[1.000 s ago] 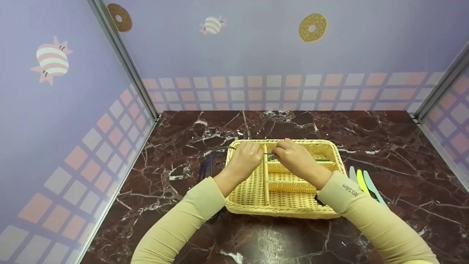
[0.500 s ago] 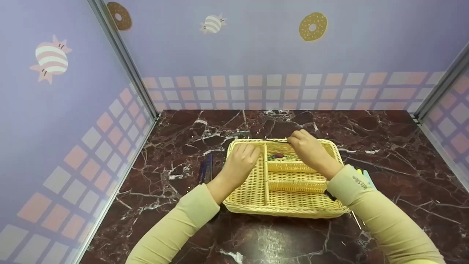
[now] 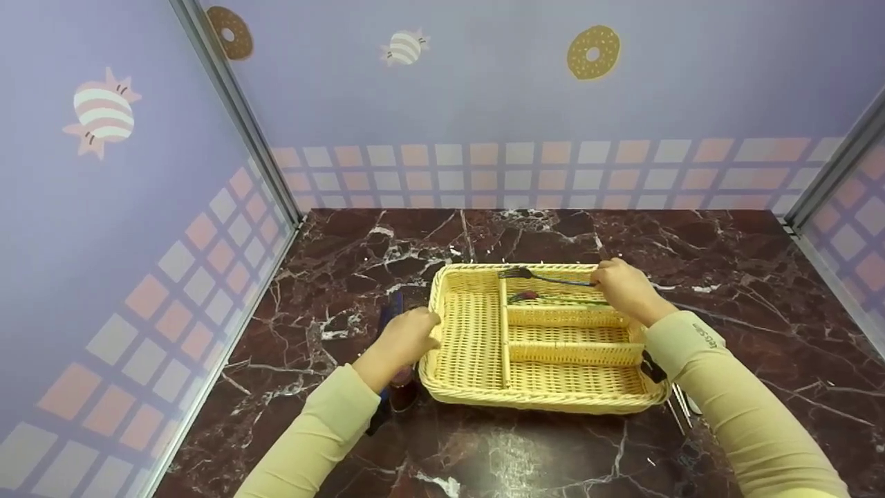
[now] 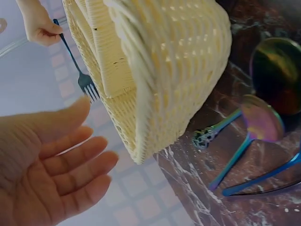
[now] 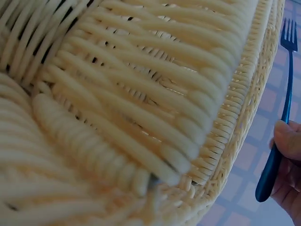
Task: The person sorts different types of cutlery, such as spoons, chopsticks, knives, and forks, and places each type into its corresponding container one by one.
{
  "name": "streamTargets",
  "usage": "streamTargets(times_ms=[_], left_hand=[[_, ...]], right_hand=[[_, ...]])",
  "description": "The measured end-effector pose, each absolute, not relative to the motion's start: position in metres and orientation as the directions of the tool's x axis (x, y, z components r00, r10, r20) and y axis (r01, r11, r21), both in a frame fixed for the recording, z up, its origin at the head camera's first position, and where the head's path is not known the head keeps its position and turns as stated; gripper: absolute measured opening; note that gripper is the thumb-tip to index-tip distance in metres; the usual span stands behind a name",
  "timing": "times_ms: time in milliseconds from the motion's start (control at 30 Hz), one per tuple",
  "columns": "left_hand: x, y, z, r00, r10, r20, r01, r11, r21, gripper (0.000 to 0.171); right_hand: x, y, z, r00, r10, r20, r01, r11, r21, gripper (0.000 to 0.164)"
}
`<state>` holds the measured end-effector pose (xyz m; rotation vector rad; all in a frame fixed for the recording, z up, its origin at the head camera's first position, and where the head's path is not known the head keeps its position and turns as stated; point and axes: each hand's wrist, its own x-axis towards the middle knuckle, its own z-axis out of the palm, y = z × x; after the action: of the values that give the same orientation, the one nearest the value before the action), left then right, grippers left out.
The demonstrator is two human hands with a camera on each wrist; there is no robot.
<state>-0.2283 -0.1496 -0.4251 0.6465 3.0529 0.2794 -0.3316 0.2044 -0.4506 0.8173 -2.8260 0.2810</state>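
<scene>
In the head view, my right hand pinches a dark blue fork by its handle over the far side of a yellow wicker basket. Its tines point left, overlapping the top of the basket's divider. The right wrist view shows thumb and fingers around the lower handle of the fork. My left hand is beside the basket's left rim; in the left wrist view its fingers are loosely extended and hold nothing. A utensil with a reddish head and green handle lies in the far compartment.
Left of the basket lie dark blue utensils; the left wrist view shows a shiny iridescent ladle and a large dark round piece there. Thin metal sticks lie by the basket's right front corner. Patterned panels enclose the table.
My left hand has let go of the fork and moved left, toward the viewer, to the basket's rim. My right hand has carried the fork rightward. The right sleeve now covers the coloured knives.
</scene>
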Motion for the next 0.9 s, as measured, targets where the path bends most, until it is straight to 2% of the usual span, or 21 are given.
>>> streamTargets(times_ms=[133, 333, 433, 533, 700, 767, 900], left_hand=[[-0.226, -0.151, -0.428, -0.905, 0.424, -0.038, 0.41, 0.892, 0.191, 0.037], [-0.225, -0.15, -0.431, -0.883, 0.461, -0.082, 0.444, 0.88, 0.169, 0.04], [-0.225, -0.15, -0.432, -0.879, 0.462, -0.119, 0.447, 0.884, 0.138, 0.04], [-0.223, -0.149, -0.433, -0.876, 0.457, -0.153, 0.446, 0.889, 0.102, 0.041], [-0.221, -0.146, -0.436, -0.885, 0.435, -0.167, 0.433, 0.9, 0.053, 0.04], [-0.221, -0.146, -0.437, -0.892, 0.425, -0.153, 0.421, 0.905, 0.059, 0.041], [-0.221, -0.147, -0.439, -0.905, 0.401, -0.142, 0.388, 0.915, 0.11, 0.042]], right_hand=[[-0.335, 0.207, -0.448, -0.844, -0.515, 0.15, -0.534, 0.836, -0.127, 0.012], [-0.338, 0.209, -0.442, -0.866, -0.5, 0.014, -0.499, 0.862, -0.084, 0.035], [-0.339, 0.208, -0.441, -0.861, -0.508, -0.032, -0.507, 0.861, -0.047, 0.035], [-0.342, 0.206, -0.441, -0.834, -0.547, -0.073, -0.548, 0.836, 0.001, 0.026], [-0.347, 0.199, -0.444, -0.756, -0.636, -0.152, -0.649, 0.759, 0.052, 0.038], [-0.35, 0.197, -0.446, -0.733, -0.658, -0.174, -0.676, 0.734, 0.072, 0.039], [-0.355, 0.195, -0.452, -0.716, -0.667, -0.204, -0.694, 0.711, 0.111, 0.029]])
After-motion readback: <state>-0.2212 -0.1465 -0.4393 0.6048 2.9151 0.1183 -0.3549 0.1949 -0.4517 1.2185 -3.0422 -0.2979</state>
